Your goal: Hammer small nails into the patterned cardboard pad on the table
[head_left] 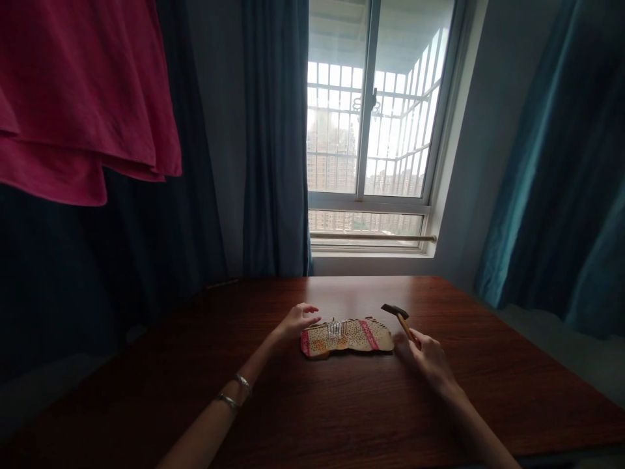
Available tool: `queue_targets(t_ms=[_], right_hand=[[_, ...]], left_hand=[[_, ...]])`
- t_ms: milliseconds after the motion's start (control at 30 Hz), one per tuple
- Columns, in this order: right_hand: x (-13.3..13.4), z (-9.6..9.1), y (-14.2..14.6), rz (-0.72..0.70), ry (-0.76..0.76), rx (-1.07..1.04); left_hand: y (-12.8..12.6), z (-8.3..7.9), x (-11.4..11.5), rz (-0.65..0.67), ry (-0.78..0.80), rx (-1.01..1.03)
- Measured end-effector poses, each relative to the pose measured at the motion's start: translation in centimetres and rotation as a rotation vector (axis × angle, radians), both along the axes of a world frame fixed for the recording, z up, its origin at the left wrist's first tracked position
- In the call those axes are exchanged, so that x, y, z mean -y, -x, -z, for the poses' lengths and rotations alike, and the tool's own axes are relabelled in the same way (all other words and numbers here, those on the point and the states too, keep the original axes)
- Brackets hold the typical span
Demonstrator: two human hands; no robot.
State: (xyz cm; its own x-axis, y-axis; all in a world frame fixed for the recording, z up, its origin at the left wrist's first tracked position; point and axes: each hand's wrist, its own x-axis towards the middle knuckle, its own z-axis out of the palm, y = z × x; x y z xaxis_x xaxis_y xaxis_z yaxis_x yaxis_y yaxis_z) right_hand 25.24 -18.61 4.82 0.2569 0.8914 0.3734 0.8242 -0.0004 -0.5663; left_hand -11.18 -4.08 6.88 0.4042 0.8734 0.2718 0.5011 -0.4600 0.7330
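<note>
A flat tan board (359, 337) with pink end strips and many small dots lies on the dark wooden table (342, 404). Several thin metal nails (334, 328) stand up from its left half. My left hand (299, 320) rests at the board's left end, fingers curved and spread toward the nails, holding nothing that shows. My right hand (424, 355) is closed around the wooden handle of a small hammer (399, 316), whose dark head hangs just above the board's right end.
Behind the table is a barred window (371, 130) with blue curtains (276, 137) on both sides. A red cloth (83, 91) hangs at upper left. The table's far edge runs near the wall.
</note>
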Motion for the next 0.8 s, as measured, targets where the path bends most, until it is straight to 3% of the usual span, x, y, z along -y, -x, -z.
queue_targets(t_ms=[133, 300, 433, 500, 567, 667, 800], right_hand=[[0.4, 1.3, -1.8, 0.033, 0.043, 0.016], [1.2, 2.6, -1.6, 0.071, -0.068, -0.189], [1.8, 3.0, 0.1, 0.017, -0.117, -0.481], [1.9, 3.2, 0.5, -0.009, -0.128, -0.512], [1.9, 3.5, 0.3, 0.004, -0.15, -0.451], [1.8, 4.1, -0.7, 0.056, -0.151, -0.285], [1.4, 4.8, -2.6, 0.09, -0.066, -0.072]], left_hand=[[0.6, 1.5, 1.7, 0.015, -0.053, -0.151], [-1.0, -0.2, 5.3, -0.138, -0.128, -0.026], [-4.1, -2.2, 11.7, 0.069, -0.025, 0.019], [-5.3, -2.3, 14.8, 0.193, -0.054, -0.028], [-5.8, -1.8, 17.1, 0.195, -0.068, -0.082], [-5.0, -0.1, 18.0, 0.054, -0.119, -0.195], [-2.6, 1.9, 15.9, -0.106, -0.072, -0.431]])
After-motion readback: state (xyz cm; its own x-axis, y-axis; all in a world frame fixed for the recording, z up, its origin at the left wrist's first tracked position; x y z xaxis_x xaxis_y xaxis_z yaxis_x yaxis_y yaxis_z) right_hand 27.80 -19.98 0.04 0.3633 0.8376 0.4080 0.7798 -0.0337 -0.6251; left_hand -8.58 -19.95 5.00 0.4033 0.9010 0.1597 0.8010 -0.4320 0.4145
